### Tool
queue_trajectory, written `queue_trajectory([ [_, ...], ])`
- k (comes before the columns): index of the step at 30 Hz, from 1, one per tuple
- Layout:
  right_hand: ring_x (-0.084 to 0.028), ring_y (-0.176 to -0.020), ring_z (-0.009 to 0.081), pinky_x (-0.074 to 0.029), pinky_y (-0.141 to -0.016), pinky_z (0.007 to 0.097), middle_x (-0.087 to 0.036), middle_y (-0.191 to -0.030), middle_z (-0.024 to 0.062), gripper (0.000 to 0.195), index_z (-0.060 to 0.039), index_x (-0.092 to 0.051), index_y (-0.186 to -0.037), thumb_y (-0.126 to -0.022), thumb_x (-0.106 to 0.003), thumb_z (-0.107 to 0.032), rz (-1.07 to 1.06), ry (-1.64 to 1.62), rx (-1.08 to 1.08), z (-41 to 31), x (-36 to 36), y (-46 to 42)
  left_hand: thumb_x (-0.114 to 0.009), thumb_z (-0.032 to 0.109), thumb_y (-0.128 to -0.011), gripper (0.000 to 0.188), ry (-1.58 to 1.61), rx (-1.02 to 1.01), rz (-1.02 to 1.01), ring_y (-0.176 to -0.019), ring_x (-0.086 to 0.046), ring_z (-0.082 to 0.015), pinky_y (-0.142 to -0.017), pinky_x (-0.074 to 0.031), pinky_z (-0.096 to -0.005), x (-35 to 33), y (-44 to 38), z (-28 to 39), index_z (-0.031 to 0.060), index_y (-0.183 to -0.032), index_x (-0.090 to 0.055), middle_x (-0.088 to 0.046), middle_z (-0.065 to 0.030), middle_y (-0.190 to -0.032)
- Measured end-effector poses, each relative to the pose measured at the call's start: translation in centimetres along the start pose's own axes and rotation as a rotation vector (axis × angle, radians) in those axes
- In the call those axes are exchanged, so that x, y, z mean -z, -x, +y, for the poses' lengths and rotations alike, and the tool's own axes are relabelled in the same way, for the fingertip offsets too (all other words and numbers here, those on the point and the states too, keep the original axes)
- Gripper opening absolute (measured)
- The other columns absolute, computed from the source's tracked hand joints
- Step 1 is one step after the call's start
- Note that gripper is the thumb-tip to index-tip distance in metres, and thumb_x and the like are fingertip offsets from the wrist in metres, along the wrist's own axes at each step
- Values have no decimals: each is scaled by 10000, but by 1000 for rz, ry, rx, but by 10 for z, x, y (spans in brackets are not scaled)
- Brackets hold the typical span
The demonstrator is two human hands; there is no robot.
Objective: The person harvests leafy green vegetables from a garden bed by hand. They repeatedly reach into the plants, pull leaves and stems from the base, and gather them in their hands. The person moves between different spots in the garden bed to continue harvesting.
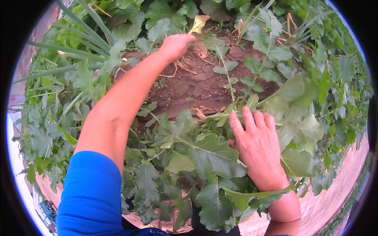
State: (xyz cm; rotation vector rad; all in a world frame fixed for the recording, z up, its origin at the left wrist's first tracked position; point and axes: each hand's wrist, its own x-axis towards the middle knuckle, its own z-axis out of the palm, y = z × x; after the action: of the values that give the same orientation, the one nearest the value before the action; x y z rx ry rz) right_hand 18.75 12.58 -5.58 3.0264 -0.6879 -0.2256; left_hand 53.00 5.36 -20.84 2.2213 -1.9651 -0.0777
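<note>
My left hand [177, 46] reaches far out over the bed, its fingers closed at the base of a yellowed, withered leaf [199, 24]. The fingertips are partly hidden, but the leaf's narrow end meets them. Nearer to me, my right hand [259, 144] is wrapped over a bunch of picked green leaves [291, 118]. Their pale stems [218, 115] stick out to the left from under the fingers, and the broad blades spread to the right. Under the left hand, dry leaf scraps [189, 65] lie on the brown soil [193, 85].
Tall scallion-like stalks [85, 38] rise at the left, with more onion-type leaves [307, 28] at the far right. Lobed leafy plants [212, 150] grow close before me, and one leaf [257, 196] crosses my right wrist. A paved path [345, 174] curves along the right edge.
</note>
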Motion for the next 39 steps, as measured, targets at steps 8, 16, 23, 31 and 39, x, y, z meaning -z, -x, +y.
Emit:
queue_trajectory([
  [8,-520,-1054,300,-361,-945,416,-552,-1184,160,539,-48,-532,-1204,-744,-685,-284,5,-38,-3,2,-2,-1,-563,32,-760,163,-213,57,-353,-930,-646,-349,-788,-529,-427,-13,-24,-17,-38,-878,-650,-661,-214,-970],
  [16,-500,-1054,302,-365,-932,423,-541,-1188,159,580,-54,-546,-1199,-684,-711,-263,36,-52,-16,2,-5,-2,-587,99,-799,211,72,378,-340,-897,-639,-377,-774,-510,-422,1,-32,-54,-66,-918,-642,-641,-274,-935],
  [23,-520,-1042,303,-364,-947,423,-548,-1173,160,462,-43,-545,-1179,-758,-629,-215,43,-31,-8,7,-4,-1,-639,351,-827,425,206,348,-43,-983,-602,-395,-843,-491,-432,-6,-47,-33,-36,-1003,-635,-633,-256,-998],
  [31,-517,-1055,310,-363,-955,429,-543,-1178,161,482,-41,-539,-1183,-748,-638,-223,37,-64,3,3,-3,-2,-606,224,-834,306,163,297,-29,-980,-603,-375,-833,-491,-438,-56,-41,-11,78,-1102,-633,-646,-210,-984],
  [39,-510,-1054,306,-358,-956,422,-539,-1180,155,506,-47,-533,-1182,-731,-660,-241,32,-73,-7,6,-3,0,-594,169,-859,314,864,556,47,-724,-576,-159,-666,-459,-330,-1,3,15,7,-1126,-623,-648,-109,-844],
])
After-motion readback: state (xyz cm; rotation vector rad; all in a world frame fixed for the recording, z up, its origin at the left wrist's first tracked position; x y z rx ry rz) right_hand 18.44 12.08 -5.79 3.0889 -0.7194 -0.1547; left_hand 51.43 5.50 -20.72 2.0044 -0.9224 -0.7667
